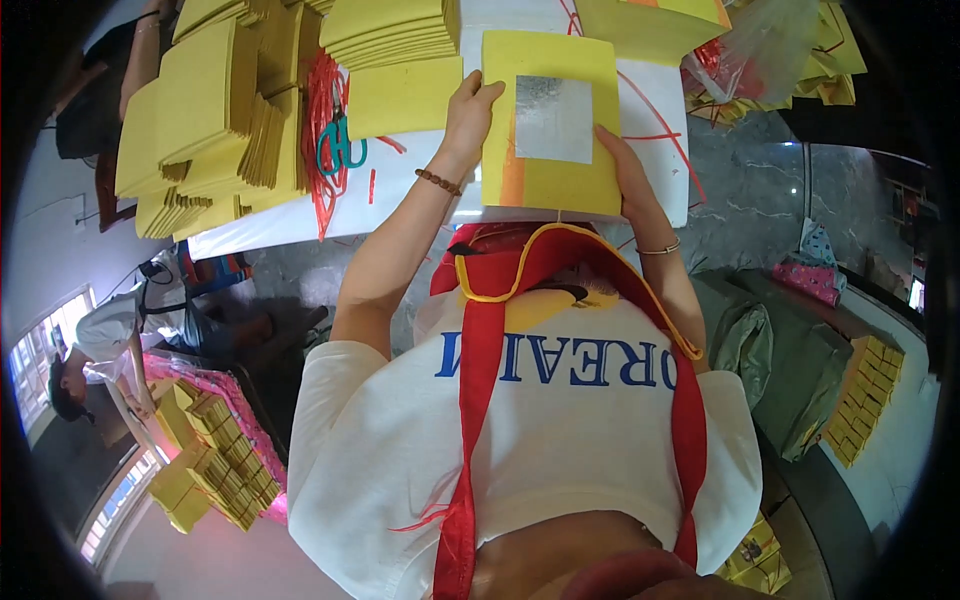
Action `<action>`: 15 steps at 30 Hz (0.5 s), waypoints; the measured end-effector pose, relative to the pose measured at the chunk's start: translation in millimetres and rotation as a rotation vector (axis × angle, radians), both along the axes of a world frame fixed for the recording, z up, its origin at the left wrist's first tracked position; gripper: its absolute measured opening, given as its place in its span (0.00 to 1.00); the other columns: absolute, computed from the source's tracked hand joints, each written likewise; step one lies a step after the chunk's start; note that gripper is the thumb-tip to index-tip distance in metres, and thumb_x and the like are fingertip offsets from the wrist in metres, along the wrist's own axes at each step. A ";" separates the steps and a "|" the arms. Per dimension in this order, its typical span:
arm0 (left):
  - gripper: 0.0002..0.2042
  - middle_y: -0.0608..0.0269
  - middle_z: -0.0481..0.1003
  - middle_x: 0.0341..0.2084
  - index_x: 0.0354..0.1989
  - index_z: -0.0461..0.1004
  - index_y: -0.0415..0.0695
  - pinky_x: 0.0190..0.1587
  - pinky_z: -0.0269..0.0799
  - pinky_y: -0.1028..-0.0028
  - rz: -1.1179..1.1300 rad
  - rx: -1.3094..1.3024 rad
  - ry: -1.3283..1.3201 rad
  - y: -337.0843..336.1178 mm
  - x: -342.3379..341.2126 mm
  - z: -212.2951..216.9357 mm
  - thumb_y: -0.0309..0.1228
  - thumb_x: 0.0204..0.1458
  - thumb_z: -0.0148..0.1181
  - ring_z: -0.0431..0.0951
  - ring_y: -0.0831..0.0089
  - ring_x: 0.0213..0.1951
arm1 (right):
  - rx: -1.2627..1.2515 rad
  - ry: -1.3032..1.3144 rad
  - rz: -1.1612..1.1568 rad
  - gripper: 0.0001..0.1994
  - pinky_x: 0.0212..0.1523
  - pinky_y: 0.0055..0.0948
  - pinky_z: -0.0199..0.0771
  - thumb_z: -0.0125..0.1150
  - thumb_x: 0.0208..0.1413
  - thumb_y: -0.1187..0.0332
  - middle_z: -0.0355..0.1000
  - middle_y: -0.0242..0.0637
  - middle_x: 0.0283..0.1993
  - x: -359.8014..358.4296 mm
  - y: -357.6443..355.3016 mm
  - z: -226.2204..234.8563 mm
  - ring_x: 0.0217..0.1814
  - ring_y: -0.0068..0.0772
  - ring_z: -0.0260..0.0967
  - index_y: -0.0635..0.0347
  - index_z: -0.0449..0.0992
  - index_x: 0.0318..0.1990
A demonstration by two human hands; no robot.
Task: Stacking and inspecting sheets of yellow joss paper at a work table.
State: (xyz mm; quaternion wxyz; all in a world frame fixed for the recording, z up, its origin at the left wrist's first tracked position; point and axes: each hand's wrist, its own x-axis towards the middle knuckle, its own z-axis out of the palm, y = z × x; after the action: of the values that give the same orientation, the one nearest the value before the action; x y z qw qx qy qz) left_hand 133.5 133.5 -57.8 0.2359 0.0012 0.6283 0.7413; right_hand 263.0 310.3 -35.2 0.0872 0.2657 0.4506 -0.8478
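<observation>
**Both hands on a yellow sheet at the tabletop's near edge**

The left hand (468, 112) grips the left edge of a yellow paper sheet (550, 180), fingers curled over its upper corner. The right hand (622, 165) lies on the sheet's right side with fingers pressed flat against it. A square silver foil patch (553, 118) sits in the sheet's upper middle, and an orange strip (512, 175) runs down its lower left. The sheet lies at the near edge of the white tabletop (420, 185), slightly overhanging it.

Just left of the left hand lies a plain yellow stack (403, 97); behind it sits another pile of yellow sheets (392, 30). Further left, fanned yellow bundles (215, 120) crowd the tabletop, with teal-handled scissors (338, 145) among red strings (322, 130). A clear plastic bag (765, 50) lies at far right. Bare tabletop shows only in a narrow band around the sheet.
</observation>
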 end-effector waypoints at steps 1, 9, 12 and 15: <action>0.29 0.47 0.61 0.52 0.57 0.49 0.26 0.53 0.56 0.75 -0.041 0.034 -0.045 0.9 10.1 20.4 0.30 0.50 0.50 0.61 0.67 0.53 | -0.004 -0.007 -0.005 0.22 0.41 0.24 0.71 0.49 0.55 0.58 0.68 0.38 0.45 2.5 1.3 -2.7 0.42 0.27 0.68 0.65 0.62 0.51; 0.31 0.43 0.57 0.55 0.59 0.45 0.27 0.57 0.52 0.75 0.032 -0.007 -0.003 -3.7 22.3 13.8 0.30 0.50 0.49 0.58 0.64 0.57 | 0.156 0.002 0.047 0.22 0.39 0.24 0.71 0.50 0.55 0.59 0.68 0.38 0.44 2.1 5.8 -3.9 0.42 0.26 0.68 0.67 0.61 0.51; 0.31 0.43 0.57 0.55 0.58 0.46 0.26 0.57 0.52 0.75 0.036 -0.002 0.033 -2.0 18.5 2.0 0.31 0.50 0.49 0.58 0.63 0.57 | 0.334 -0.058 0.071 0.23 0.39 0.24 0.70 0.51 0.54 0.59 0.68 0.39 0.44 2.3 3.6 2.6 0.41 0.26 0.68 0.68 0.61 0.52; 0.31 0.40 0.60 0.53 0.57 0.49 0.26 0.56 0.54 0.74 0.106 -0.140 0.117 3.6 23.7 7.3 0.33 0.49 0.49 0.61 0.59 0.55 | 0.341 -0.053 0.088 0.24 0.40 0.23 0.69 0.52 0.53 0.60 0.68 0.39 0.44 5.8 3.9 7.8 0.41 0.26 0.68 0.69 0.61 0.52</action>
State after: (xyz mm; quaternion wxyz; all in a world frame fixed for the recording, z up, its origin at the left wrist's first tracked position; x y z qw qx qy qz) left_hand 157.2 137.1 -50.5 0.1589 -0.0054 0.6905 0.7056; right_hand 268.8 314.2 -27.4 0.0896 0.2791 0.5967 -0.7470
